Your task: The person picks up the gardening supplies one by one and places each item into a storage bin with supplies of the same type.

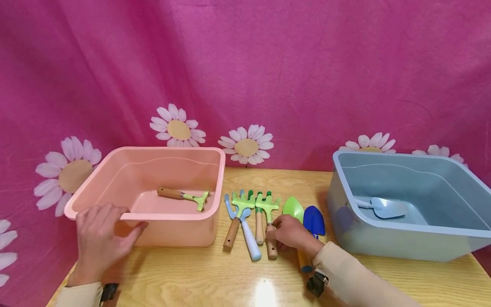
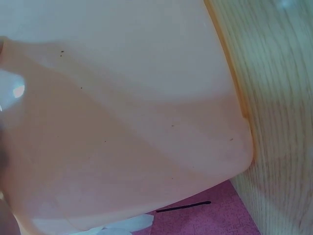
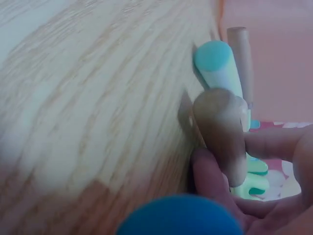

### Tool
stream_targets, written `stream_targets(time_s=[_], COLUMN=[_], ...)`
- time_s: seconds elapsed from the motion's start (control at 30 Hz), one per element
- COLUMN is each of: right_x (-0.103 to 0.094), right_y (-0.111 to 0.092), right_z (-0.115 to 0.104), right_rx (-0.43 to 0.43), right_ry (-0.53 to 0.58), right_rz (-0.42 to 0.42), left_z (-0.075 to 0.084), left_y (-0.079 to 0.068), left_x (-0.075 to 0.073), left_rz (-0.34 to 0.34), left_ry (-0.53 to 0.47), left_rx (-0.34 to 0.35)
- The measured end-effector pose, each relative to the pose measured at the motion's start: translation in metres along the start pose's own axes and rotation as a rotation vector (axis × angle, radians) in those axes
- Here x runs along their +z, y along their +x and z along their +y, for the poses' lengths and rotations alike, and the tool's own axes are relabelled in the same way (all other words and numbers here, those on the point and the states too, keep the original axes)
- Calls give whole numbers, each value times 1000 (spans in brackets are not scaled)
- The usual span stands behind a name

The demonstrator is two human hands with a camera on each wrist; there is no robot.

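Note:
My left hand (image 1: 103, 238) grips the near rim of the pink tub (image 1: 180, 232), fingers over the edge and thumb outside. The left wrist view shows mostly the tub's outer wall (image 2: 127, 127). Inside the tub lies a green hand rake with a brown handle (image 1: 170, 193). On the table my right hand (image 1: 293, 236) pinches the wooden handle of another green hand rake (image 1: 268, 204). In the right wrist view, thumb and finger are on either side of that handle (image 3: 220, 127). A green trowel (image 1: 293, 208) and a blue trowel (image 1: 313, 221) lie beside this hand, partly covered by it.
Left of the right hand lie a third green rake (image 1: 243, 203), a light blue fork (image 1: 250, 241) and a wooden-handled tool (image 1: 259, 228), overlapping. A blue-grey tub (image 1: 399, 245) stands at the right with a pale blue trowel (image 1: 389, 208) inside. A pink flowered cloth (image 1: 245, 76) hangs behind.

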State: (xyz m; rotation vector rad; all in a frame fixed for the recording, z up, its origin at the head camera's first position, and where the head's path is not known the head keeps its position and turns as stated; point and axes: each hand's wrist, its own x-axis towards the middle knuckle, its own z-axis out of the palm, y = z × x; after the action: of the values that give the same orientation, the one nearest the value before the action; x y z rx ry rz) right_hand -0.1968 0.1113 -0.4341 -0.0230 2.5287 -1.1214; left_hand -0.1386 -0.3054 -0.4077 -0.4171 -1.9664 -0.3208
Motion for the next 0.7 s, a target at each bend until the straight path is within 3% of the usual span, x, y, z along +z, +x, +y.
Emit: stream_targets(time_s=[0.23,0.5,0.7], right_x=[-5,-14,-19], right_y=[1,-1,-2], right_z=[4,7,4], right_rx=[50,13,-43], right_ry=[154,282,366], right_rz=[-77,-170,-181], left_z=[-1,-1,-1], left_y=[0,-1,0], left_x=[1,1,0], left_rz=[1,3,7], left_ry=[-3,0,5], left_rx=[6,5,7])
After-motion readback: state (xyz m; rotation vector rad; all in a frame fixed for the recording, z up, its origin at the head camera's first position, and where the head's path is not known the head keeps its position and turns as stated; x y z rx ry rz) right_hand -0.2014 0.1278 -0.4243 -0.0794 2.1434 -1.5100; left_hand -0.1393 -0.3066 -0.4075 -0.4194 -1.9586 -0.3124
